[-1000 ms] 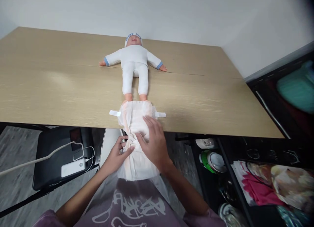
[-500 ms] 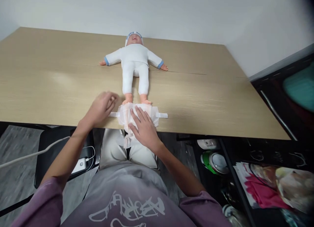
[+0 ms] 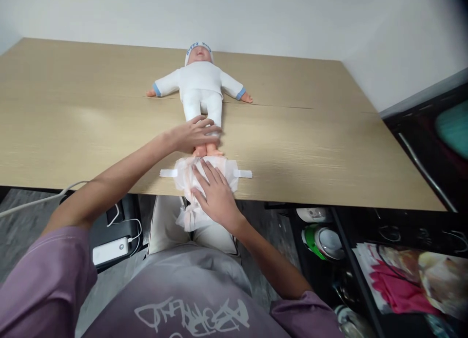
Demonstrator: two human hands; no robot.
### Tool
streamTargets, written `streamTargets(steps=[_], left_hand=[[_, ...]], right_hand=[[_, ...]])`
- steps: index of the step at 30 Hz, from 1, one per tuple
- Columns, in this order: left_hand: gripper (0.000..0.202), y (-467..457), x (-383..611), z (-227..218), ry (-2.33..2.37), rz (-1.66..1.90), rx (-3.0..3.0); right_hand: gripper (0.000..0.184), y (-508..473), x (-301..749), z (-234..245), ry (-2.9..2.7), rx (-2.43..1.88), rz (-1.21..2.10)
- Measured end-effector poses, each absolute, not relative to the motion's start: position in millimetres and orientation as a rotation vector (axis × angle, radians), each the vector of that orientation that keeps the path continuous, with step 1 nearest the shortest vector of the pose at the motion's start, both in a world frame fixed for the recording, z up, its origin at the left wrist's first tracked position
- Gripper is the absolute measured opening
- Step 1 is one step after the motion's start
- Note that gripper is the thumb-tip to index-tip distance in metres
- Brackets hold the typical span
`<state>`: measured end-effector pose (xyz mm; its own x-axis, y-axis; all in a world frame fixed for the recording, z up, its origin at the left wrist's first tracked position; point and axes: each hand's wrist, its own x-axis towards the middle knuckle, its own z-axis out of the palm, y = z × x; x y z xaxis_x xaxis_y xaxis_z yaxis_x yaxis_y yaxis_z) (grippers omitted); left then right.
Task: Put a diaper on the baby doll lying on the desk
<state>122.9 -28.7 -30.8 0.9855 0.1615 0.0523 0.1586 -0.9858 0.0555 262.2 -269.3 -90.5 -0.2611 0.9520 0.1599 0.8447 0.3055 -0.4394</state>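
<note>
A baby doll (image 3: 200, 77) in a white suit with blue cuffs and a lettered cap lies on its back, arms spread. My left hand (image 3: 195, 133) lies across its lower legs, fingers curled over them; the thumb is hidden. Just below the doll's feet an unfolded diaper (image 3: 183, 175) with white side tabs spread outward lies at the table's front edge. Its lower end hangs over that edge towards my lap. Flat on the diaper rests my right hand (image 3: 215, 194), fingers stretched out.
The wooden table (image 3: 310, 148) meets a white wall behind the doll. Below it at left, a white power bank (image 3: 110, 250) with a cable sits on a black seat. At right, a dark shelf holds a green can (image 3: 314, 241) and a pink cloth (image 3: 398, 287).
My left hand has moved right and away from me, from beside the feet onto the doll's lower legs. The doll's feet are closer together. My right hand stays on the diaper.
</note>
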Motion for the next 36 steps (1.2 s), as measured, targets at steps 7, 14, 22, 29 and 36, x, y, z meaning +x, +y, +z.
streamTargets(steps=[7,14,22,29,36], left_hand=[[0.037,-22.0,137.4,-7.1,0.229,0.292,2.927],[0.039,1.7,136.9,47.4,0.226,0.626,2.624],[0.042,23.3,132.8,77.6,0.149,0.768,2.467],[0.043,36.1,126.5,85.4,0.083,0.850,2.454],[0.042,36.7,119.2,91.3,0.152,0.823,2.457]], right_hand=[[0.068,-258.2,261.8,-84.6,-2.207,-1.665,0.409],[0.073,-225.4,263.6,-84.7,-2.294,-1.636,0.492],[0.074,-139.9,261.6,-94.3,-2.290,-1.617,0.421],[0.071,-21.9,272.7,-104.2,-2.270,-1.633,0.342],[0.067,67.3,294.4,-104.0,-2.219,-1.628,0.406]])
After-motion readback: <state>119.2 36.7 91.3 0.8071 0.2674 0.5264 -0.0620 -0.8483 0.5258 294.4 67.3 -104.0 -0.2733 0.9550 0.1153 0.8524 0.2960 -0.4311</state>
